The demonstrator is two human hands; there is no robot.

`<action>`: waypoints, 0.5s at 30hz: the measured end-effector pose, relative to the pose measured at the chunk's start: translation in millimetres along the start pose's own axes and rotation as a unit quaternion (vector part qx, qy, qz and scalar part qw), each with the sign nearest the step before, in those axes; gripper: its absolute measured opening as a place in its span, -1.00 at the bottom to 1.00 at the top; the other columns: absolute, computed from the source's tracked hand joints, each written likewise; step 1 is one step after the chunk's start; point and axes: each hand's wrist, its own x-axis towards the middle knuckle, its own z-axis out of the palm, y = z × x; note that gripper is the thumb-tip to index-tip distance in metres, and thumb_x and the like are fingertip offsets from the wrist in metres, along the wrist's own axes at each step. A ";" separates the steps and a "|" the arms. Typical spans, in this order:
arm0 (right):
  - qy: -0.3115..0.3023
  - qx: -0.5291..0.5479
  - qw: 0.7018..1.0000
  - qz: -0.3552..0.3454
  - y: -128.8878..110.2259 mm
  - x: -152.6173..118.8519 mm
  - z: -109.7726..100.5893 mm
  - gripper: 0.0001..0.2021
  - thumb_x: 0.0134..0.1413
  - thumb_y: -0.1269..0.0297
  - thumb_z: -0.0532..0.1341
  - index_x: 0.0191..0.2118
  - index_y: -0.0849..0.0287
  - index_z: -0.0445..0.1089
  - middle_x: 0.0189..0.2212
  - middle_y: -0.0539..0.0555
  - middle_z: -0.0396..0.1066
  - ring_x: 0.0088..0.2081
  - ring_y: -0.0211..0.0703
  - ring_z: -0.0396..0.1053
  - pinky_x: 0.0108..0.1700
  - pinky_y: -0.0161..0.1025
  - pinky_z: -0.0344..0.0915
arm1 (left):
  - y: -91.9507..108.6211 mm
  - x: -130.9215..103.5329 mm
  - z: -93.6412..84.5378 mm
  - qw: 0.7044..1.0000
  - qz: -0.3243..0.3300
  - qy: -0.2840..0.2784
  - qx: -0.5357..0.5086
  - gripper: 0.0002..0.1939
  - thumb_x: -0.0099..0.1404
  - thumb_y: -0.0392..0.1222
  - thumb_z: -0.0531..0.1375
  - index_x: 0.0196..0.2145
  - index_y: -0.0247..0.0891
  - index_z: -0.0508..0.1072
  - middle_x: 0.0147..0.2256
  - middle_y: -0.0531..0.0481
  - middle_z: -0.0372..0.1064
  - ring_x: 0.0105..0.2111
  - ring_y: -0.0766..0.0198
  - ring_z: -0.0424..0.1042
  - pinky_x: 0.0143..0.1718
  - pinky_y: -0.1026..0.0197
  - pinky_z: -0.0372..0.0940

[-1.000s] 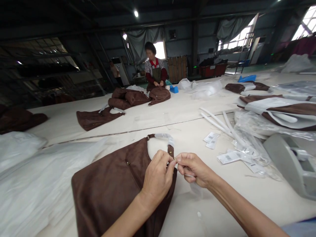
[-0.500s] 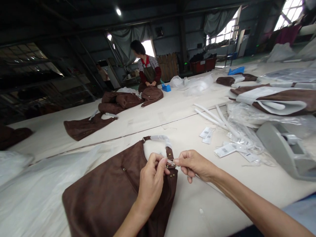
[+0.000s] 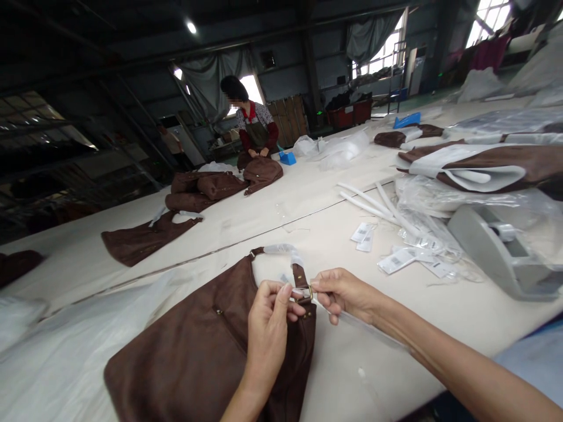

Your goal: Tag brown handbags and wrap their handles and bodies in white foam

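Observation:
A dark brown bag (image 3: 185,346) lies on the pale table, its strap (image 3: 281,249) partly wrapped in clear film. At the strap's near end is a metal buckle (image 3: 304,296). My left hand (image 3: 270,316) pinches a thin clear strip (image 3: 299,292) beside the buckle. Just right of it, my right hand (image 3: 345,293) has thumb and forefinger closed at the buckle, on something too small to make out. A clear strand trails below my right hand towards the forearm.
White tags (image 3: 396,259), white tubes (image 3: 367,202) and a grey tape dispenser (image 3: 497,249) are at the right. Clear plastic sheeting (image 3: 88,346) covers the left. Across the table (image 3: 246,228), a person (image 3: 255,126) handles brown bags (image 3: 206,190). Wrapped brown bags (image 3: 488,161) lie far right.
The view has shifted slightly. The buckle now shows more plainly between my hands, and my left fingers have spread a little beside it.

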 end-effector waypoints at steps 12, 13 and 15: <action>-0.048 0.038 0.997 -0.043 26.4 -51.9 -14.3 -0.42 -0.12 0.15 0.45 0.06 0.09 0.32 0.05 0.13 0.33 0.07 -0.07 0.30 0.05 -0.11 0.29 | -1.2 8.9 5.1 0.998 -0.025 -0.041 -0.042 -0.72 0.30 0.02 0.21 -0.35 -0.26 0.33 -0.30 -0.09 0.52 -0.39 0.26 0.45 -0.44 0.31 0.27; -0.040 0.022 0.997 -0.060 31.8 -57.6 -14.6 -0.33 -0.15 0.15 0.46 0.12 0.07 0.29 0.12 0.14 0.28 0.12 -0.04 0.26 0.11 -0.10 0.23 | -2.4 9.5 7.1 0.998 -0.025 -0.048 -0.038 -0.72 0.30 0.02 0.21 -0.36 -0.26 0.33 -0.32 -0.08 0.52 -0.36 0.24 0.46 -0.40 0.30 0.28; -0.004 -0.036 0.996 -0.087 45.2 -64.0 -13.7 -0.15 -0.23 0.21 0.50 0.23 0.03 0.19 0.23 0.12 0.17 0.23 -0.02 0.14 0.22 -0.12 0.10 | -5.4 10.8 11.1 0.997 -0.022 -0.062 -0.036 -0.73 0.31 0.01 0.21 -0.36 -0.26 0.35 -0.34 -0.05 0.52 -0.29 0.22 0.48 -0.28 0.27 0.29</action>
